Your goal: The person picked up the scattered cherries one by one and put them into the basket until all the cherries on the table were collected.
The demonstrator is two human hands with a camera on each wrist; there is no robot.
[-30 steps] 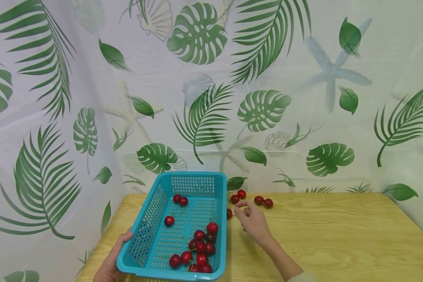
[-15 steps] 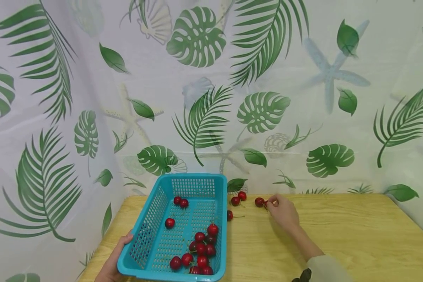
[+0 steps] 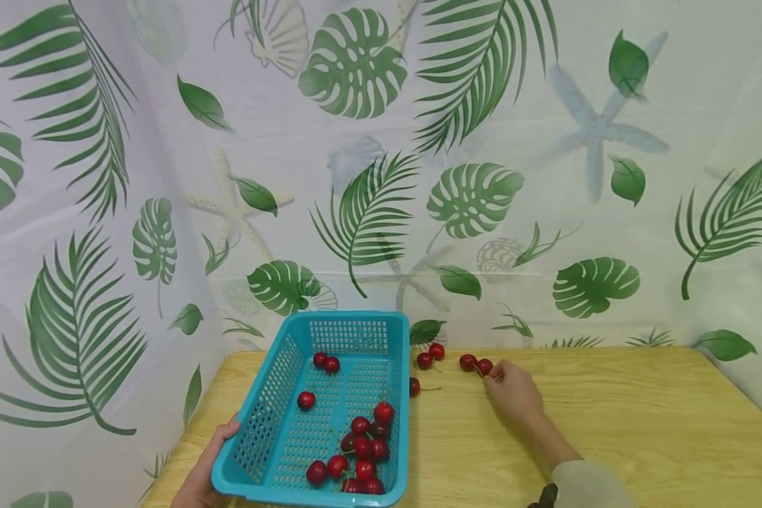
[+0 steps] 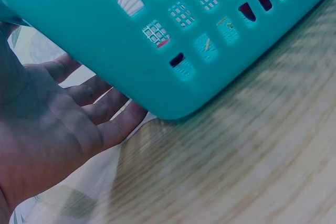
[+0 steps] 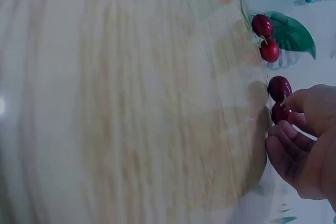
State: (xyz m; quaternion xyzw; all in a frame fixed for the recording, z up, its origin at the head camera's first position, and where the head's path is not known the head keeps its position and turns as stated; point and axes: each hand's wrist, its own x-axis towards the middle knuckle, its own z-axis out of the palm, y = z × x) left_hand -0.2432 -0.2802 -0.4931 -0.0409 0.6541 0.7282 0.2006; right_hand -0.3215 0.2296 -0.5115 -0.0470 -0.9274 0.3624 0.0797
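My left hand grips the near left side of a blue-green plastic basket, thumb at the rim. In the left wrist view its fingers reach behind the basket corner. Several dark red cherries lie inside the basket, mostly at the near right. My right hand is at a pair of cherries near the table's back edge. In the right wrist view, its thumb and forefinger pinch at the stem beside the cherry pair; the fingertips partly cover the nearer fruit.
Two more cherries lie just right of the basket's far end. A single cherry with its stem is beside the basket's right wall. The wooden table ends at a leaf-patterned curtain.
My right hand has moved right, from beside the single cherry to the cherry pair, and its fingers have closed near the stem. The left hand and basket have stayed put.
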